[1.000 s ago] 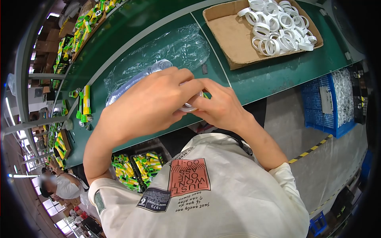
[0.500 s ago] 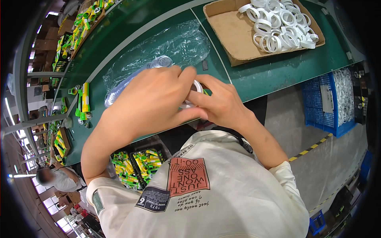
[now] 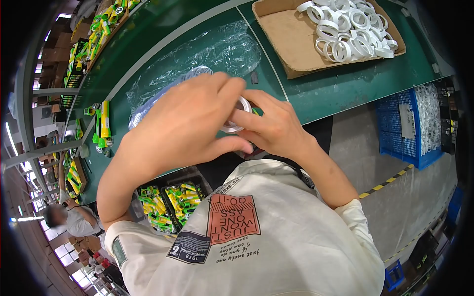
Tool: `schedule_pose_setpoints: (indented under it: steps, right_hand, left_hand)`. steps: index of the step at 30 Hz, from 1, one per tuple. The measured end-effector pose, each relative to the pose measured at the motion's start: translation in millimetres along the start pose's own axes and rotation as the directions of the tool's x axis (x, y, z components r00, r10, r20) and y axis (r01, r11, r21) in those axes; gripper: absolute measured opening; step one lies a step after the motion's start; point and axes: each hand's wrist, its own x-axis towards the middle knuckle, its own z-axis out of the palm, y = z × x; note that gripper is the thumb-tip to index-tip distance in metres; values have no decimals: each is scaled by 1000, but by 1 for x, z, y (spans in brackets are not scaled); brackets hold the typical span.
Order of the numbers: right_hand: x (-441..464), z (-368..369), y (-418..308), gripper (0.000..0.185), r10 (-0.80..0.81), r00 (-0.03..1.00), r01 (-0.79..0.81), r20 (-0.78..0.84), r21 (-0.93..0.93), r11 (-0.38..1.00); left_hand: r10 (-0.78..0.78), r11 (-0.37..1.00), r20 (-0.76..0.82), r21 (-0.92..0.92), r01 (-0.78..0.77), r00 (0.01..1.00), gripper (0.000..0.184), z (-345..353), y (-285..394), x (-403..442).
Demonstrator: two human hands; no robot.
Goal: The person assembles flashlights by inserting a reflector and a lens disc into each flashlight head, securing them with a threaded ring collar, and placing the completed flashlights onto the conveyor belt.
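A white ring [image 3: 246, 105] is between my two hands, above the near edge of the green table. My left hand [image 3: 185, 118] is closed over its left side, back of the hand up and thumb stretched out below. On the other side, the bent fingers of my right hand [image 3: 274, 123] grip the ring. My hands hide much of it, and I cannot make out what is inside. Behind my left hand lies a stack of clear round discs [image 3: 200, 72], partly covered by the hand, beside a clear plastic bag [image 3: 222, 52].
A cardboard tray [image 3: 276, 37] with many white rings stands at the back right. Yellow-green flashlight-like pieces [image 3: 104, 121] lie on the table's left. Below are black crates of similar pieces [image 3: 182, 200]. A blue crate [image 3: 395, 128] is at right; a person [image 3: 79, 219] works at far left.
Both hands have shifted slightly up and left, the left more, with the white ring still between them. More of the ring's opening shows now.
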Motion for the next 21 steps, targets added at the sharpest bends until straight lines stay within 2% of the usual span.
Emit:
schedule_pose_setpoints:
  steps: [3, 6, 9, 12, 15, 18, 21]
  right_hand:
    - [0, 1, 0, 40, -7, 1000, 8, -22, 17, 1000]
    - [-3, 1, 5, 42, -24, 1000, 24, -8, 52, 998]
    - [-3, -1, 1, 40, 8, 1000, -8, 22, -9, 1000]
    - [0, 2, 0, 39, -2, 1000, 2, -29, 4, 1000]
    - [-4, 5, 6, 39, -32, 999, 34, -38, 38, 999]
    - [-4, 5, 4, 40, -9, 999, 10, -41, 36, 999]
    - [-1, 2, -1, 36, 30, 1000, -30, 2, -14, 999]
  left_hand:
    - [-121, 993, 191, 16, 120, 974, 54, -4, 1, 2]
    - [180, 984, 5, 2, -180, 984, 52, 4, -9, 1]
    - [31, 989, -22, -142, -34, 999, 43, -2, 1, 2]
    - [-176, 984, 229, 45, 170, 957, 45, -7, 6, 5]
    - [144, 989, 29, -20, -143, 989, 48, -1, 0, 4]
    - [188, 980, -4, -69, -187, 982, 46, -1, -6, 4]
    - [9, 992, 17, -128, -7, 1000, 46, -5, 1, 3]
